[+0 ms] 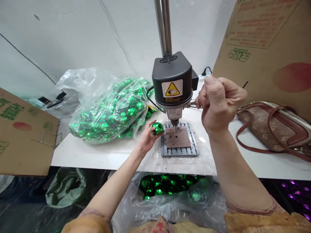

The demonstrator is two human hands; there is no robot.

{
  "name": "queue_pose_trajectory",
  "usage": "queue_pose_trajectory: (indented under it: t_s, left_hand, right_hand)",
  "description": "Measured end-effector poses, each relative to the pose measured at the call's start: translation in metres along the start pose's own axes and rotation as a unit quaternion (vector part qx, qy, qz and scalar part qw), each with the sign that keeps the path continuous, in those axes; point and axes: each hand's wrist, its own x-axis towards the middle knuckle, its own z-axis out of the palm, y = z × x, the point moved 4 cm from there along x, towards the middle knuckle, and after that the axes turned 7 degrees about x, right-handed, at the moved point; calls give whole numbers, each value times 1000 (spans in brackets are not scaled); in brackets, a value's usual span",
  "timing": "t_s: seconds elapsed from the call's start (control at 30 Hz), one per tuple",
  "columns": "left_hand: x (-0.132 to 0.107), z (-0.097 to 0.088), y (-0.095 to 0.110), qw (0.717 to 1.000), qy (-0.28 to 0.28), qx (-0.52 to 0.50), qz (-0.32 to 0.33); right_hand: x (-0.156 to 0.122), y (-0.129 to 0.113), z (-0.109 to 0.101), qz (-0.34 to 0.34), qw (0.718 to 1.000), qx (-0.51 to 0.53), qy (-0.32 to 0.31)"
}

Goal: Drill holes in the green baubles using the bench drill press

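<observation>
The left hand point(146, 138) pinches a green faceted ball point(157, 128) in its fingertips at the left edge of the slotted base plate point(181, 151) — beside the drill press point(172, 82) bit, not under it. The right hand point(220, 101) is a closed fist to the right of the head — apparently around the feed lever point(192, 103), which is mostly hidden.

Faceted green ball point(157, 128), black drill head point(172, 79) with yellow warning label point(172, 88)

The right hand point(220, 102) hides the drill's point(172, 84) lever. Above the drill, its column point(164, 26) leaves the top edge; the label's point(174, 113) print is unreadable.
</observation>
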Motion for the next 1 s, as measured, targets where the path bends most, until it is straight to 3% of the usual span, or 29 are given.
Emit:
queue_pose_trajectory:
  t_s: [0.07, 0.2, 0.4, 0.83, 1.0]
  left_hand:
    - [3, 8, -7, 999, 10, -47, -15]
    - [6, 16, -15, 999, 20, -38, -5]
    - [3, 22, -24, 992, 38, 103, 61]
    - [9, 34, -44, 973, -14, 201, 107]
    - [3, 40, -35, 938, 14, 308, 158]
  right_hand:
    - [0, 0, 0, 4, 1000, -5, 0]
    - [-1, 0, -1, 12, 1000, 4, -5]
    - [-3, 0, -1, -4, 1000, 9, -13]
    - [-3, 2, -1, 26, 1000, -4, -8]
    - [-3, 1, -2, 15, 1000, 0, -15]
